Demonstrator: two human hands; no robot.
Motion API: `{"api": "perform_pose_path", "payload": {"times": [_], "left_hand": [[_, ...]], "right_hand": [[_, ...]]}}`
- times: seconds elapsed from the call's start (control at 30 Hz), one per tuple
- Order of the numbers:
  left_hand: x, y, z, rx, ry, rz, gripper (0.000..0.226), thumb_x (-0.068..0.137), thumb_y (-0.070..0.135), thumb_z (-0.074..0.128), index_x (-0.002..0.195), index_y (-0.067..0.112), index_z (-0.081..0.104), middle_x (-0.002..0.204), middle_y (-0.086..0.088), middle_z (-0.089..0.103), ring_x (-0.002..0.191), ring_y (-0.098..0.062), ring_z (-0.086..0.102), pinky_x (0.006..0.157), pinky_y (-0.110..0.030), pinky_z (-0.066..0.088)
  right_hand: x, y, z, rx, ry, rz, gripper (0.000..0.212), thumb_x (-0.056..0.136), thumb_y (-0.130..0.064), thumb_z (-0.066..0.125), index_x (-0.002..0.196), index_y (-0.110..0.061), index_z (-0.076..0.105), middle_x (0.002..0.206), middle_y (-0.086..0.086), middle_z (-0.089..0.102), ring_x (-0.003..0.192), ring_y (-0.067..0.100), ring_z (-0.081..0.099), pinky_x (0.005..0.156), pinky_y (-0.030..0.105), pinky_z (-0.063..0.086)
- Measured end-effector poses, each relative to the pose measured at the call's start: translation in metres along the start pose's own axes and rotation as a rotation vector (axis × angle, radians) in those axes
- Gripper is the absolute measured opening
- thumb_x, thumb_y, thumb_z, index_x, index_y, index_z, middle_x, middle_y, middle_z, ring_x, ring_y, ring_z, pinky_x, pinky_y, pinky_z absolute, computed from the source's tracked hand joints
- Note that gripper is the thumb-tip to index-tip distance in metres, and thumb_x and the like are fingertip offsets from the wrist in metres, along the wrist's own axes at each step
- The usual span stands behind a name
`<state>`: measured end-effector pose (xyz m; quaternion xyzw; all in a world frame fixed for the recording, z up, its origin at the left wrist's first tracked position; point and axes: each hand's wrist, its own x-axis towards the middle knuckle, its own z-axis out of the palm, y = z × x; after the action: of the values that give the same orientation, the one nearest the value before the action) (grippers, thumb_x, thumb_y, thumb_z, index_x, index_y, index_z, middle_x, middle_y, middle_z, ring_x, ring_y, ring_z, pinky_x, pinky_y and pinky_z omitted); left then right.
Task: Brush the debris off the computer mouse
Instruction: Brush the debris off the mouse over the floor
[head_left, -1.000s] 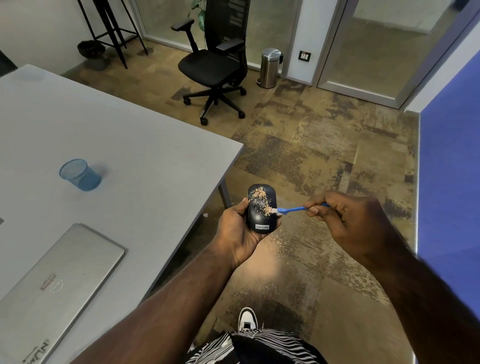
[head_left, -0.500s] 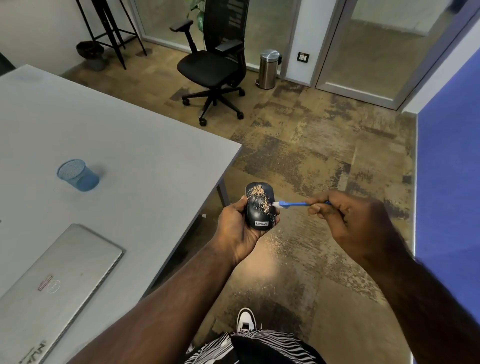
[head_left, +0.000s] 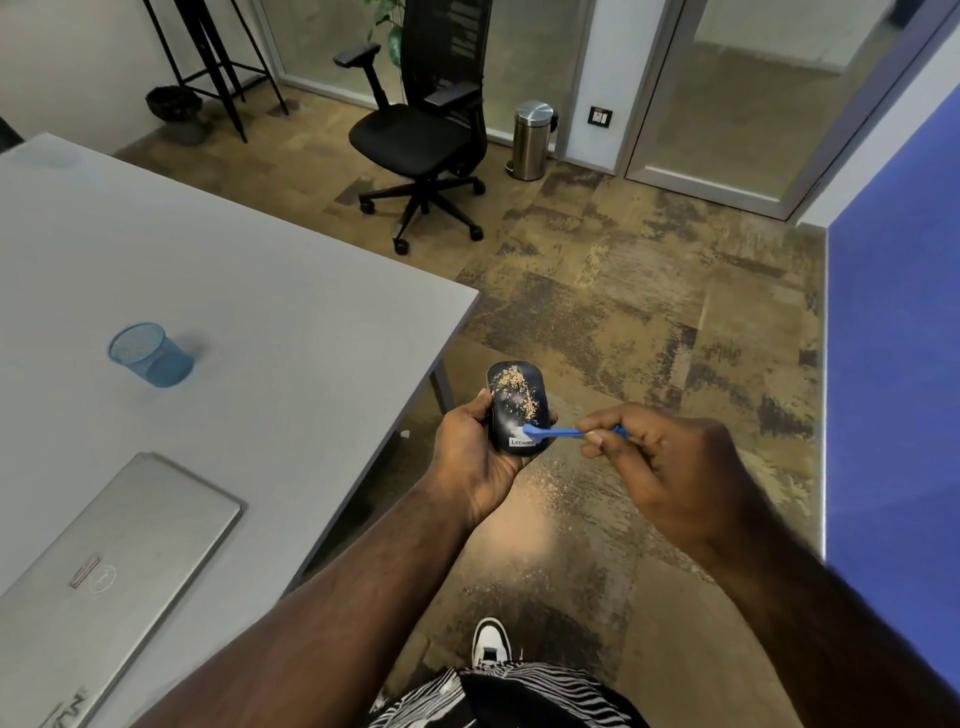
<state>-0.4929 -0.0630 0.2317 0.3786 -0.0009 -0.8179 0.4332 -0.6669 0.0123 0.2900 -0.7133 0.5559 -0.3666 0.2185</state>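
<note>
A black computer mouse (head_left: 511, 395) with tan crumbs of debris (head_left: 519, 391) on its top rests upright in my left hand (head_left: 472, 449), held past the table's corner over the floor. My right hand (head_left: 660, 462) pinches a small blue brush (head_left: 553, 432) by its handle. The brush's white bristle tip touches the mouse's lower right part, just above its white label. More tan debris (head_left: 545, 483) lies scattered on the carpet below the mouse.
A grey table (head_left: 260, 291) fills the left, carrying a blue mesh cup (head_left: 150, 355) and a shut silver laptop (head_left: 104, 566). Farther back stand a black office chair (head_left: 426, 130) and a steel bin (head_left: 532, 140). A blue wall (head_left: 898, 322) runs along the right.
The brush tip has swept down the mouse from its upper right side to the lower part near the label. My left hand keeps the mouse nearly still.
</note>
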Motion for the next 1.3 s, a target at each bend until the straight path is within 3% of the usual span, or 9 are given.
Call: {"api": "perform_pose_path", "payload": {"times": [0.17, 0.27, 0.37, 0.63, 0.7, 0.8, 0.9, 1.07, 1.3], "left_hand": [[0.002, 0.0, -0.003, 0.01, 0.003, 0.018, 0.044, 0.103, 0.029, 0.031, 0.127, 0.0, 0.055, 0.119, -0.024, 0.064, 0.091, -0.035, 0.067, 0.076, -0.045, 0.057], [0.001, 0.001, -0.004, 0.009, -0.002, 0.003, 0.044, 0.103, 0.03, 0.031, 0.122, -0.001, 0.056, 0.106, -0.026, 0.069, 0.09, -0.039, 0.066, 0.08, -0.047, 0.055], [0.0, 0.0, -0.003, 0.013, 0.0, 0.016, 0.043, 0.103, 0.028, 0.031, 0.126, 0.0, 0.055, 0.121, -0.025, 0.064, 0.093, -0.036, 0.065, 0.075, -0.046, 0.058], [0.001, 0.0, -0.004, 0.0, -0.01, 0.005, 0.042, 0.103, 0.028, 0.032, 0.121, 0.0, 0.057, 0.104, -0.023, 0.071, 0.085, -0.036, 0.07, 0.074, -0.046, 0.058], [0.001, 0.0, -0.004, -0.003, -0.004, 0.015, 0.043, 0.103, 0.027, 0.032, 0.125, 0.0, 0.056, 0.116, -0.023, 0.066, 0.089, -0.035, 0.068, 0.073, -0.046, 0.058], [0.001, 0.001, -0.003, -0.006, -0.01, 0.019, 0.044, 0.102, 0.027, 0.033, 0.129, -0.001, 0.054, 0.129, -0.022, 0.059, 0.098, -0.033, 0.064, 0.076, -0.047, 0.058], [0.0, 0.002, -0.001, -0.032, -0.013, -0.006, 0.042, 0.102, 0.028, 0.033, 0.121, -0.001, 0.057, 0.113, -0.024, 0.067, 0.089, -0.035, 0.068, 0.088, -0.051, 0.053], [0.001, 0.002, -0.002, -0.004, -0.009, 0.016, 0.044, 0.102, 0.027, 0.033, 0.13, -0.001, 0.053, 0.115, -0.022, 0.064, 0.091, -0.034, 0.065, 0.081, -0.047, 0.055], [0.0, 0.0, -0.001, 0.008, 0.0, 0.045, 0.041, 0.102, 0.026, 0.034, 0.124, 0.0, 0.057, 0.116, -0.02, 0.064, 0.087, -0.03, 0.068, 0.077, -0.045, 0.057]], "right_hand": [[0.0, 0.001, -0.001, -0.108, 0.137, 0.09, 0.018, 0.091, -0.018, 0.064, 0.106, -0.018, 0.074, 0.068, -0.001, 0.073, 0.042, 0.013, 0.055, 0.033, 0.023, 0.039], [0.001, 0.001, -0.008, -0.109, 0.202, 0.153, 0.018, 0.091, -0.013, 0.066, 0.106, -0.017, 0.074, 0.075, -0.01, 0.073, 0.058, 0.005, 0.068, 0.048, 0.03, 0.054], [0.0, -0.004, -0.007, -0.048, 0.193, 0.145, 0.019, 0.09, -0.01, 0.068, 0.107, -0.017, 0.073, 0.078, -0.016, 0.07, 0.075, -0.008, 0.07, 0.061, 0.026, 0.059], [0.0, -0.001, -0.007, -0.039, 0.21, 0.201, 0.018, 0.091, -0.013, 0.066, 0.106, -0.021, 0.072, 0.078, -0.015, 0.071, 0.073, -0.006, 0.07, 0.059, 0.024, 0.059], [0.0, -0.003, -0.009, 0.035, 0.188, 0.153, 0.02, 0.09, -0.014, 0.066, 0.105, -0.027, 0.068, 0.08, -0.017, 0.071, 0.074, -0.007, 0.071, 0.062, 0.021, 0.06], [-0.002, -0.003, -0.006, 0.043, 0.14, 0.124, 0.02, 0.088, -0.013, 0.069, 0.103, -0.027, 0.07, 0.075, -0.011, 0.074, 0.061, 0.003, 0.071, 0.049, 0.024, 0.057], [0.0, 0.004, -0.008, -0.053, 0.19, 0.16, 0.016, 0.089, -0.019, 0.066, 0.103, -0.02, 0.074, 0.068, -0.004, 0.072, 0.046, 0.013, 0.062, 0.039, 0.033, 0.049], [-0.003, 0.002, -0.007, 0.05, 0.151, 0.122, 0.017, 0.087, -0.02, 0.066, 0.102, -0.018, 0.073, 0.071, -0.009, 0.072, 0.052, 0.004, 0.065, 0.04, 0.013, 0.045], [0.0, -0.002, -0.004, 0.02, 0.193, 0.116, 0.018, 0.087, -0.023, 0.066, 0.104, -0.021, 0.072, 0.072, -0.005, 0.073, 0.055, 0.01, 0.069, 0.044, 0.031, 0.055]]}}
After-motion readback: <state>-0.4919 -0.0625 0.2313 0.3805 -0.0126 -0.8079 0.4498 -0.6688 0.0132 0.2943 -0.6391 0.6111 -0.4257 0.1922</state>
